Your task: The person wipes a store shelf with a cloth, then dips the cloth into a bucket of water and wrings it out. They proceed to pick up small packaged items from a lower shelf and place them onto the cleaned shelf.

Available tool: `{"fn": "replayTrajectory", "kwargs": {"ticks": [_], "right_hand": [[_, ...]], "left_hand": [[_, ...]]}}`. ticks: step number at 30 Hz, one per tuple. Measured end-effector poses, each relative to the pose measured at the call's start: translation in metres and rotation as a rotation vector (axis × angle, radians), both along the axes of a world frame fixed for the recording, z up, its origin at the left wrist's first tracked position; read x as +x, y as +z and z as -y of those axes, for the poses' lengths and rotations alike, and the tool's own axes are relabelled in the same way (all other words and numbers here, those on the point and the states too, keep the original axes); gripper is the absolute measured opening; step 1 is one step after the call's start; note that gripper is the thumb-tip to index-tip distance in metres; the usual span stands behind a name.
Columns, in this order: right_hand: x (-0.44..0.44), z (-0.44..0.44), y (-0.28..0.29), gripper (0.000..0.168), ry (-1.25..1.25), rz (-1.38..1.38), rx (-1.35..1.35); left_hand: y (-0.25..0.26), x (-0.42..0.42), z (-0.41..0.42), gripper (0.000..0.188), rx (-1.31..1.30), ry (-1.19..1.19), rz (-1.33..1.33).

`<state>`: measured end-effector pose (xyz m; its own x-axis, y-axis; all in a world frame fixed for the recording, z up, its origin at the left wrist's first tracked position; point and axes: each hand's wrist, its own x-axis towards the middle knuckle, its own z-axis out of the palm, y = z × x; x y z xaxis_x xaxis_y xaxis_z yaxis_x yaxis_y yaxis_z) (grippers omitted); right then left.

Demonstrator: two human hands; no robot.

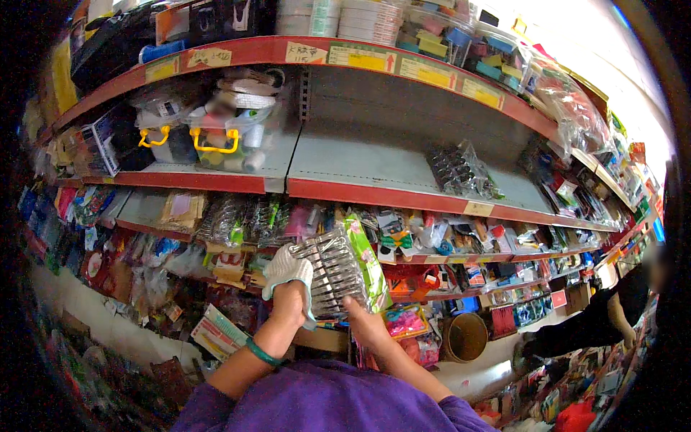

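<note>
Before my chest, my right hand [364, 321] grips the lower edge of a clear plastic pack of dark metal items, perhaps clothes hangers or clips [332, 270], with a green printed header card [367, 259] along its right side. At the pack's left edge is my left hand [291, 302], closed on a white cloth [289, 270] with a pale green border. That cloth touches the pack; whether my left fingers also hold the pack is hidden. A similar clear pack of dark items [461, 167] lies on the grey shelf [356, 162] above.
Clear bins with yellow handles [216, 143] stand at the shelf's left. Tubs of coloured goods [432, 40] sit on the top shelf. Lower shelves hold many packaged goods. A round brown bin [465, 337] stands on the floor. Another person [599, 313] in dark clothes is at the right.
</note>
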<state>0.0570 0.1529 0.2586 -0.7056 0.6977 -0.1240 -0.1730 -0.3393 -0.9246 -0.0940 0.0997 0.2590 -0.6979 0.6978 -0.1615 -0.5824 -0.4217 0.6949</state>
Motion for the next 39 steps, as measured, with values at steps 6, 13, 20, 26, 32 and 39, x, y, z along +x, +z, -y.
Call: {"fn": "replayTrajectory", "kwargs": {"ticks": [6,13,20,26,32,39], "right_hand": [[0.003,-0.007,0.005,0.039,-0.036,-0.182,-0.151],[0.017,-0.016,-0.002,0.042,-0.098,-0.24,-0.278],[0.026,-0.004,-0.004,0.028,-0.101,-0.017,-0.124],[0.037,-0.014,0.015,0.026,-0.096,0.075,0.082],[0.081,-0.047,0.044,0.022,-0.356,0.024,0.206],[0.168,-0.153,0.066,0.029,-0.884,-0.131,0.384]], "left_hand": [[-0.004,-0.007,0.003,0.04,0.043,-0.153,0.091],[0.025,0.009,0.001,0.037,0.005,-0.086,-0.012],[0.011,0.008,-0.004,0.041,-0.11,-0.047,-0.094],[-0.005,0.003,-0.008,0.034,-0.207,-0.029,-0.079],[-0.012,-0.014,-0.003,0.021,-0.064,-0.051,-0.048],[-0.003,-0.016,0.034,0.02,0.062,-0.146,-0.103]]}}
